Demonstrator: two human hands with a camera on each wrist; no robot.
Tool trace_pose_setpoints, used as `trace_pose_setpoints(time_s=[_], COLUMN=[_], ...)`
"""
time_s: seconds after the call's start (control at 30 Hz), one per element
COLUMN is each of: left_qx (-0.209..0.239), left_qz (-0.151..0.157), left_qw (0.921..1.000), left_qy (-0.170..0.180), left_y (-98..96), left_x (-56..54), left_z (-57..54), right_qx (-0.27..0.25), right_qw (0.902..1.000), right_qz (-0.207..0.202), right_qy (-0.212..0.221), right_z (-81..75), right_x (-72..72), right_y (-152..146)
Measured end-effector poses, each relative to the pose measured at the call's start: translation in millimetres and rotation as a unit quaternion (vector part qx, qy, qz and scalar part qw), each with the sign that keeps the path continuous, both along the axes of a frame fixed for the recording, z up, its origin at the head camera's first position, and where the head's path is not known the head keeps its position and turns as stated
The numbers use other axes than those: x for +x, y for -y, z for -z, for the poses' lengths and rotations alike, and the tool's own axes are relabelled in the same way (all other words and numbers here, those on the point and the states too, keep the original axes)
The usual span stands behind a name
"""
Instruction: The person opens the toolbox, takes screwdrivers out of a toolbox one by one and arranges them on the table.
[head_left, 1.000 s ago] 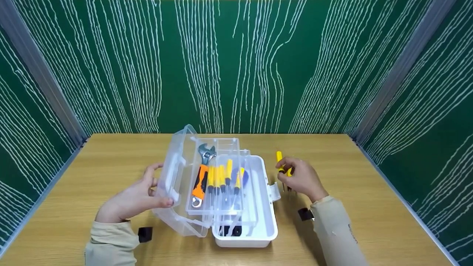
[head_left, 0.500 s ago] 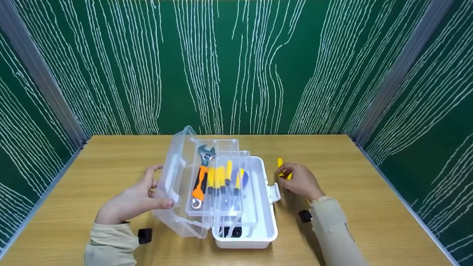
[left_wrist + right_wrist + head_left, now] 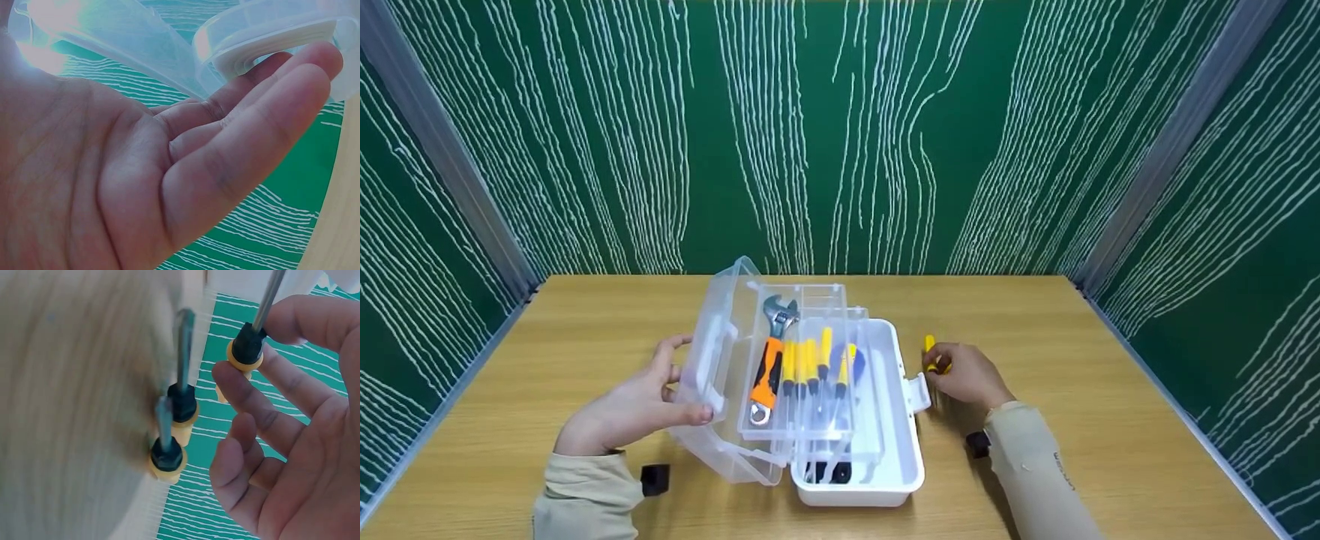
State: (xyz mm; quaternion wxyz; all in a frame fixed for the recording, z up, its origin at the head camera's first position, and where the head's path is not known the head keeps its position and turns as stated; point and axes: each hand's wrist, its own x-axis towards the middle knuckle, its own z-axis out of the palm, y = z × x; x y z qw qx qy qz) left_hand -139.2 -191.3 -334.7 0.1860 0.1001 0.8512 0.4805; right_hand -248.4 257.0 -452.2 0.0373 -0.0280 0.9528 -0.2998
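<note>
A toolbox with a white base (image 3: 896,450) stands with its clear lid (image 3: 712,345) swung up to the left. My left hand (image 3: 619,416) grips that lid, thumb on the near side and fingers behind; the left wrist view has the fingertips at its white handle (image 3: 281,42). Right of the box, my right hand (image 3: 971,375) pinches a yellow-handled screwdriver (image 3: 247,346) by its black collar and shaft, between thumb and fingers. Two more screwdrivers (image 3: 183,402) are beside this hand, close to the wooden surface. The other right fingers curl loosely.
Clear trays (image 3: 765,433) raised with the lid hold an adjustable wrench (image 3: 767,371) with an orange handle and several yellow-handled screwdrivers (image 3: 802,360). A black item (image 3: 836,472) sits in the base's near end. The white latch (image 3: 918,393) juts out toward my right hand.
My right hand has moved a little toward me and down with the yellow-handled screwdriver. The left hand and the lid stay where they were.
</note>
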Motion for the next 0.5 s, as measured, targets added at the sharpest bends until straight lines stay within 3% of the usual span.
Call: trace_pose_setpoints(time_s=[0.5], left_qx=[-0.001], left_qz=[-0.003], left_qw=[1.0000], left_qy=[0.002], left_y=[-0.8], left_x=[-0.1], left_z=[0.7], right_qx=[0.041], right_qw=[0.9981], right_qz=[-0.041], right_qy=[-0.024], right_z=[7.3], right_x=[-0.7], right_y=[-1.8])
